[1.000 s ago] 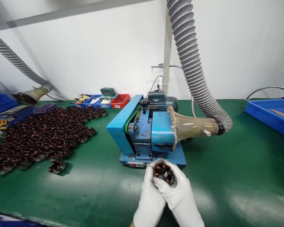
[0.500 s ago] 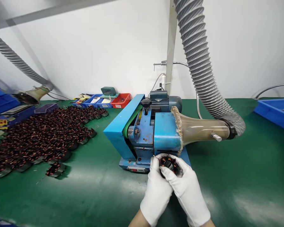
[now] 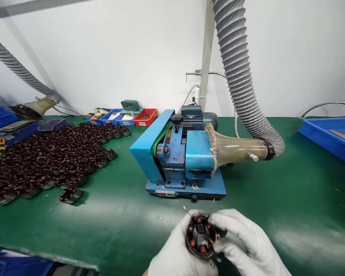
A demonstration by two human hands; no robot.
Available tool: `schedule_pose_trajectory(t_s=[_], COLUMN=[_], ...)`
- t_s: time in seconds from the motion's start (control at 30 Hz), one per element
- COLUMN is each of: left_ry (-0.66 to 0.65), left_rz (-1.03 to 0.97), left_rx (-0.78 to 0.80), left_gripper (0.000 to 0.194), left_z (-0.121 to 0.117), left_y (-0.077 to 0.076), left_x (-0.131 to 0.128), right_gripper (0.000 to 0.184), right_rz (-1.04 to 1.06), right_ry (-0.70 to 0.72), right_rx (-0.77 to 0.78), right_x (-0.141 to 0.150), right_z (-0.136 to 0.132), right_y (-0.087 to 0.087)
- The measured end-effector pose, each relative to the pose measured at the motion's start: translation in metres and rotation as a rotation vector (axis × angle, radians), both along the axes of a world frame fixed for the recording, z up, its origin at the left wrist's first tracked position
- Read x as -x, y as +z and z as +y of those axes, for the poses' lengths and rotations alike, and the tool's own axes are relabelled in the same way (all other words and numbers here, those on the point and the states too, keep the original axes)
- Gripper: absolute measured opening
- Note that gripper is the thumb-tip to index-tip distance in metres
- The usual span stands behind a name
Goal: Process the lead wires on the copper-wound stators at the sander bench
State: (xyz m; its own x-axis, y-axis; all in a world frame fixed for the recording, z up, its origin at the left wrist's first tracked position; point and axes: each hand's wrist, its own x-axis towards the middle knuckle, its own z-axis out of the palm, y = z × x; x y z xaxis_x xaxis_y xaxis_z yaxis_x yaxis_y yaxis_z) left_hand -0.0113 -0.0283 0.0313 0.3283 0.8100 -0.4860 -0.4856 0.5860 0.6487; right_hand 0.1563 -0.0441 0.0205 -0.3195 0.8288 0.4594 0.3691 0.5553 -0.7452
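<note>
Both my hands wear white gloves and hold one round motor stator with copper windings and two thin wire ends sticking up. My left hand cups it from the left, fingers closed round its rim. My right hand grips its right side with thumb and fingers. The stator sits low in the view, a short way in front of the blue bench machine, apart from it.
A grey ribbed suction hose ends in a clear funnel on the machine's right. A large pile of stators covers the green bench at left. Small blue and red bins stand behind; a blue tray is at right.
My hands have drawn the stator back from the machine's front toward me and lower in view. Its face is now turned up toward the camera.
</note>
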Motion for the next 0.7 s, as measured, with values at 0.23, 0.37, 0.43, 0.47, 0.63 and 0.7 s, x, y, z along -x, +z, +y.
schedule_pose_trajectory(t_s=[0.23,0.37,0.43,0.47,0.63,0.7], left_ry=[-0.097,-0.082,-0.03,-0.007,-0.001,-0.012], left_rz=[-0.133,-0.108,-0.094,-0.106,-0.349,-0.374], left_rx=[0.062,-0.079,-0.209,-0.257,-0.332,-0.3], left_gripper=[0.032,0.04,0.053,0.061,0.068,0.069], left_z=[-0.013,-0.02,-0.024,-0.026,-0.03,-0.028], left_y=[-0.002,0.003,0.004,0.004,0.003,0.002], left_x=[-0.009,-0.008,-0.004,-0.002,0.006,0.005], right_gripper=[0.012,0.012,0.018,0.018,0.036,0.034], right_rz=[0.249,0.814,1.07,1.117,0.446,0.234], right_ry=[0.032,-0.046,-0.029,-0.045,-0.295,-0.323], right_rx=[0.015,0.332,0.512,0.529,0.141,0.051], right_x=[0.019,0.032,0.033,0.032,0.034,0.038], right_z=[-0.005,-0.014,-0.015,-0.015,-0.017,-0.017], right_y=[0.007,0.021,0.032,0.036,0.032,0.021])
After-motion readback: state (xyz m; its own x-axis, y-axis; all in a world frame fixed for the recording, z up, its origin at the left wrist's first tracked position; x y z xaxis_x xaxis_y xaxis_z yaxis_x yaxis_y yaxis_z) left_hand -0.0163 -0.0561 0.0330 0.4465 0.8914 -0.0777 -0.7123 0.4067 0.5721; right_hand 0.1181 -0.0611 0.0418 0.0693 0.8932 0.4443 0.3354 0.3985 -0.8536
